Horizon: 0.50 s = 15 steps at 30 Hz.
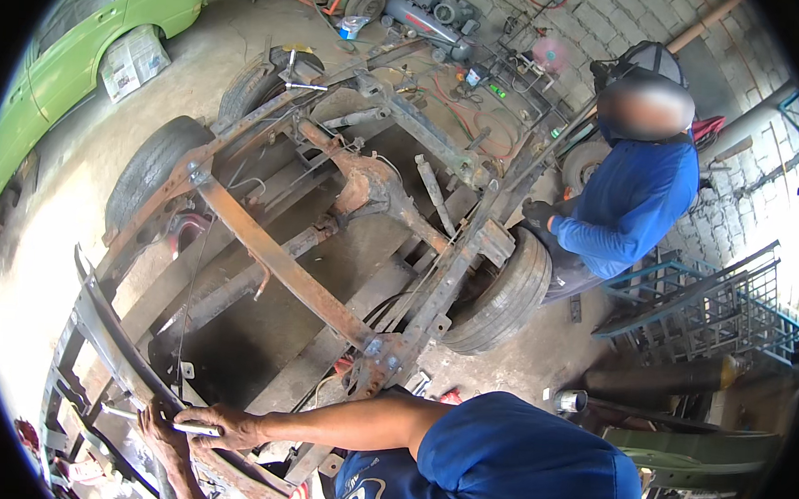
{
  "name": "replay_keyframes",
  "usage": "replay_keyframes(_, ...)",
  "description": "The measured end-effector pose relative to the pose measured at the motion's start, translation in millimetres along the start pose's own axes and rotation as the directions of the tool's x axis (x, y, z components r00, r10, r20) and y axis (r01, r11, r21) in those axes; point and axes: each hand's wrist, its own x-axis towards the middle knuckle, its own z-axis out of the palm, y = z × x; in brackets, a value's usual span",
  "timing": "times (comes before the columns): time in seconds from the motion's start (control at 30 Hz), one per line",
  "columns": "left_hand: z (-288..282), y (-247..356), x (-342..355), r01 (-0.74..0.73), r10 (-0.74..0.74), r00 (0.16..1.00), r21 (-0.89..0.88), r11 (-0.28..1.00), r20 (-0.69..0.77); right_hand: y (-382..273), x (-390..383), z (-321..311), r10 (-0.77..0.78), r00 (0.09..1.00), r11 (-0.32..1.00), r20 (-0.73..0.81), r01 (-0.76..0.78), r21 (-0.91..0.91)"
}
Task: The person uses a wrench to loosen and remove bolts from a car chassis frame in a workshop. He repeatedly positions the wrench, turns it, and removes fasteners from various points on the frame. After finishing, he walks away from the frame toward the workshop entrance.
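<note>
My right hand [235, 427] reaches across from the right, its fingers closed on a short silver metal tool [198, 429] whose kind I cannot make out. Beside it, my left hand [163, 434] curls at the curved dark metal crossmember [124, 347] at the near left end of a vehicle chassis. What lies inside its fingers is hidden. A thin silver rod [119, 413] sticks out just left of that hand. The rusty chassis frame [275, 265] stretches away from me with its axle [367, 188] and tyres [153, 166] in place.
A co-worker [636, 195] in blue stands by the right rear tyre [506, 297]. Beyond are an air compressor [431, 27] and hoses. A green car [92, 43] stands at far left. Blue metal racks [707, 300] and a dark cylinder [657, 377] lie to the right.
</note>
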Motion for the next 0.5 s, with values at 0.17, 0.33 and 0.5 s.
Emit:
replay_keyframes(0.17,11,10,31,-0.095,0.092,0.992,-0.024,0.995,-0.091,-12,7,-40,0.128,0.99,0.99,-0.062,-0.124,0.061)
replay_keyframes(0.33,2,23,64,-0.002,0.023,0.988,-0.135,0.991,0.155,-5,18,-68,0.162,0.974,0.986,-0.161,-0.168,-0.019)
replay_keyframes(0.5,-23,25,87,-0.166,0.248,0.926,-0.285,0.944,0.283,1,53,-77,0.171,0.924,0.985,-0.342,-0.165,0.047)
